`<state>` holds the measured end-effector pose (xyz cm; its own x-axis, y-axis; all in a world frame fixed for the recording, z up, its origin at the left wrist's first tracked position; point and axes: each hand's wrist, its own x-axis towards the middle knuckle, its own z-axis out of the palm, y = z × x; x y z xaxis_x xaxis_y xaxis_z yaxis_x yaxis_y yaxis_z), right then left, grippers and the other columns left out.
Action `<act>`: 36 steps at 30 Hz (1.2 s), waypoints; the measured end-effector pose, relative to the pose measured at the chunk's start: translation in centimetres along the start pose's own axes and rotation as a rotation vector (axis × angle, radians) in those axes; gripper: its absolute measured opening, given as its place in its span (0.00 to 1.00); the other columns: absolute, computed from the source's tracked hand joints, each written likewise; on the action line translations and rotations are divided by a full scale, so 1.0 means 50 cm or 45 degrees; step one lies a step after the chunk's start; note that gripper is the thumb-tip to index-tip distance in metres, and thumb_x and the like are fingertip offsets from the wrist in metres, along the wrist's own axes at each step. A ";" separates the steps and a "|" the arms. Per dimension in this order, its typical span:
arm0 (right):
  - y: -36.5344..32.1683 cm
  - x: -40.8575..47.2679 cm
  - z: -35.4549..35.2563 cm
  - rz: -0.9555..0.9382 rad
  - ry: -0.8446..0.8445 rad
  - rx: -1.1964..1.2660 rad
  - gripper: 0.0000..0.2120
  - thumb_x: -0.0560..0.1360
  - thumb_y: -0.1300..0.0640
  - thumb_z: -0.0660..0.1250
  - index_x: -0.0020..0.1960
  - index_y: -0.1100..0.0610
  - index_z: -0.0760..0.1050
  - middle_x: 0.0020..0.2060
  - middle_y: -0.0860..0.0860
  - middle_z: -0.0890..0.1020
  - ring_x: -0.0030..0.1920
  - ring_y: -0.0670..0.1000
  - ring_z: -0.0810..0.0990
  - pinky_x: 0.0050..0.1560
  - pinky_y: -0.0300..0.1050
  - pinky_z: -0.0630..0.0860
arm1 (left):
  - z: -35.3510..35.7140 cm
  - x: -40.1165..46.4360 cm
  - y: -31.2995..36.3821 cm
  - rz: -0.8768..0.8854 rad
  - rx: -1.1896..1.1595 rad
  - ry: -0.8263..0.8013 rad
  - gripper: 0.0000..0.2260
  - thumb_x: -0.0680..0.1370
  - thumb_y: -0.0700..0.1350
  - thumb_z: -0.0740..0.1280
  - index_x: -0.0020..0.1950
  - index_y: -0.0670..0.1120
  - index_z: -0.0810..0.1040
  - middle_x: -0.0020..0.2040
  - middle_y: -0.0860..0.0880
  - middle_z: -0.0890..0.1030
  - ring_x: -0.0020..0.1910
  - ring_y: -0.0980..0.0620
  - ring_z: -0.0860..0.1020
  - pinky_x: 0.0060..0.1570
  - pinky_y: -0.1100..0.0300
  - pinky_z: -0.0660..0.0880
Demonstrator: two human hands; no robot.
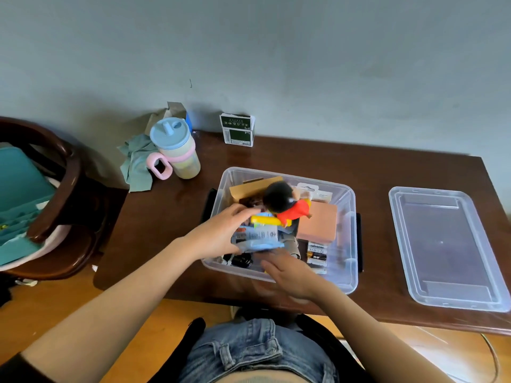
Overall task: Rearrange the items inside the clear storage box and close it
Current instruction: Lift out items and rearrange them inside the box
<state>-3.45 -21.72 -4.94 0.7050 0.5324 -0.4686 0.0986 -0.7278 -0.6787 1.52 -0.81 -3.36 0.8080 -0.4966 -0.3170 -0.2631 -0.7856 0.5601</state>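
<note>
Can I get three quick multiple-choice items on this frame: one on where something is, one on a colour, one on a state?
1. Where is the lid?
A. Flat on the table, right of the box
B. On top of the box
C. On the chair

2. What colour is the doll's shirt?
A. Green
B. Red
C. White

3. What is the state of the box?
A. Closed
B. Tipped on its side
C. Open, with items inside

Key:
1 A: the lid lies on the table, apart from the box on its right.
2 B: the dark-haired doll lying in the box wears red.
3 C: no lid is on it; the left hand grips a blue packet over it and the right hand reaches in with straight fingers.
</note>
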 end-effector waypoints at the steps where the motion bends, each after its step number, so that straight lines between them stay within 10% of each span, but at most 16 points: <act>1: 0.003 0.001 0.002 -0.009 0.044 0.034 0.18 0.82 0.54 0.54 0.71 0.53 0.68 0.68 0.49 0.71 0.68 0.49 0.68 0.67 0.42 0.63 | -0.007 -0.004 -0.003 0.018 0.034 0.065 0.41 0.70 0.48 0.76 0.76 0.55 0.56 0.70 0.54 0.62 0.65 0.55 0.69 0.59 0.61 0.72; 6: 0.014 0.004 0.001 0.113 0.226 0.321 0.15 0.80 0.56 0.60 0.66 0.53 0.72 0.60 0.44 0.77 0.57 0.44 0.75 0.55 0.36 0.69 | -0.001 -0.016 0.000 0.005 0.354 0.388 0.33 0.71 0.59 0.71 0.71 0.49 0.65 0.63 0.51 0.73 0.62 0.51 0.72 0.51 0.56 0.75; 12: 0.009 0.007 0.004 0.126 0.154 0.313 0.15 0.80 0.55 0.60 0.66 0.51 0.74 0.50 0.37 0.75 0.54 0.45 0.77 0.54 0.37 0.71 | -0.005 -0.002 -0.007 0.129 0.416 0.407 0.16 0.72 0.62 0.69 0.41 0.48 0.78 0.34 0.55 0.77 0.36 0.54 0.74 0.42 0.56 0.71; 16: 0.009 0.008 0.008 0.170 0.178 0.181 0.17 0.79 0.54 0.59 0.68 0.48 0.71 0.49 0.42 0.70 0.55 0.48 0.74 0.57 0.42 0.70 | 0.006 0.007 -0.002 0.186 0.553 0.137 0.15 0.74 0.62 0.65 0.48 0.52 0.79 0.39 0.55 0.78 0.43 0.54 0.76 0.43 0.59 0.60; 25: 0.018 0.019 0.003 0.224 0.047 0.328 0.13 0.80 0.52 0.58 0.59 0.50 0.78 0.48 0.44 0.81 0.47 0.42 0.77 0.50 0.35 0.71 | 0.019 -0.016 0.004 0.217 0.022 0.437 0.08 0.76 0.48 0.69 0.46 0.43 0.80 0.42 0.52 0.77 0.35 0.55 0.74 0.33 0.60 0.70; 29: -0.002 0.040 0.000 0.239 -0.097 0.319 0.16 0.81 0.54 0.57 0.66 0.51 0.73 0.55 0.46 0.80 0.55 0.45 0.77 0.60 0.40 0.72 | 0.002 -0.011 -0.011 0.142 -0.225 0.524 0.06 0.76 0.43 0.70 0.49 0.41 0.81 0.43 0.54 0.77 0.35 0.60 0.74 0.34 0.74 0.67; 36: -0.032 0.107 0.012 0.277 -0.201 0.100 0.20 0.80 0.54 0.57 0.71 0.53 0.67 0.68 0.51 0.71 0.65 0.52 0.72 0.67 0.50 0.68 | -0.021 -0.004 -0.034 0.123 -0.307 0.781 0.04 0.74 0.37 0.71 0.48 0.39 0.81 0.44 0.49 0.78 0.41 0.54 0.78 0.37 0.68 0.73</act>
<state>-0.25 -17.44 -6.71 0.5850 0.4322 -0.6863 -0.1026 -0.7999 -0.5913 2.35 1.03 -3.46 0.9589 -0.2046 0.1964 -0.2818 -0.6084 0.7419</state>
